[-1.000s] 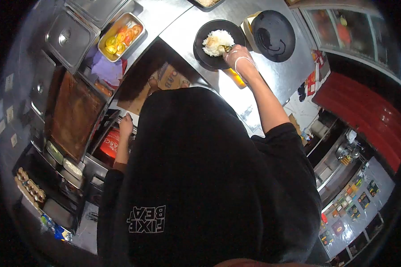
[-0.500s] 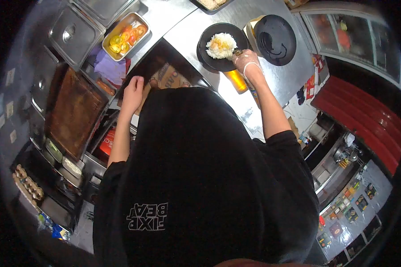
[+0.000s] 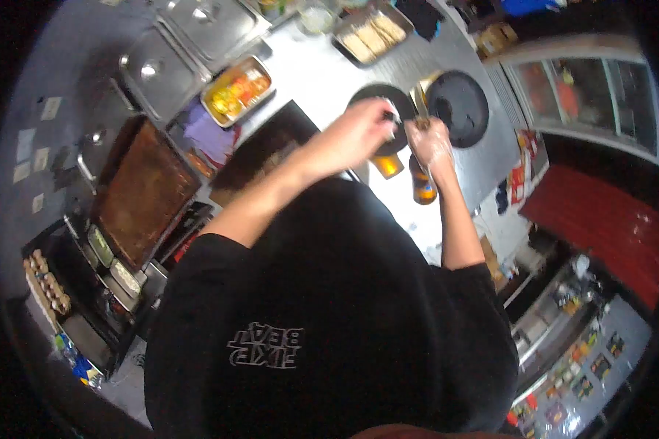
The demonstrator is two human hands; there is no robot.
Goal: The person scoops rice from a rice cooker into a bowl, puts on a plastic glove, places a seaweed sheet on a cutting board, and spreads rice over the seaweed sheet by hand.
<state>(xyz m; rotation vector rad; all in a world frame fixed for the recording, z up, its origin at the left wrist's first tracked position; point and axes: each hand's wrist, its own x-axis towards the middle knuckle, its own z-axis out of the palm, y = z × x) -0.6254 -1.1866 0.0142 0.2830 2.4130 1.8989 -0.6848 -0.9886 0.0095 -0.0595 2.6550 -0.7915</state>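
My left hand [image 3: 359, 135] is over the black bowl [image 3: 377, 91], its blurred fingers closed around something small and dark that I cannot make out. The bowl's contents are mostly hidden behind it. Just to the right, my right hand [image 3: 430, 145], in a clear plastic glove, grips a metal utensil [image 3: 419, 101] that points up and away. A brown bottle [image 3: 423, 183] is below that hand, and a container of orange-yellow liquid [image 3: 389, 166] is below the bowl. A round black plate [image 3: 458, 110] lies right of the utensil.
A metal tray of breaded pieces [image 3: 370, 36] is at the top. Left of the bowl is a tray of sliced tomatoes [image 3: 238, 91], near lidded steel pans [image 3: 154, 72]. A rusty brown griddle plate [image 3: 143, 192] stands at left; a glass-fronted cabinet [image 3: 589, 102] is at right.
My left hand has come up and right from the counter's left side to the bowl, and its fingers have closed. The utensil now points up, away from the rice. The view has shifted.
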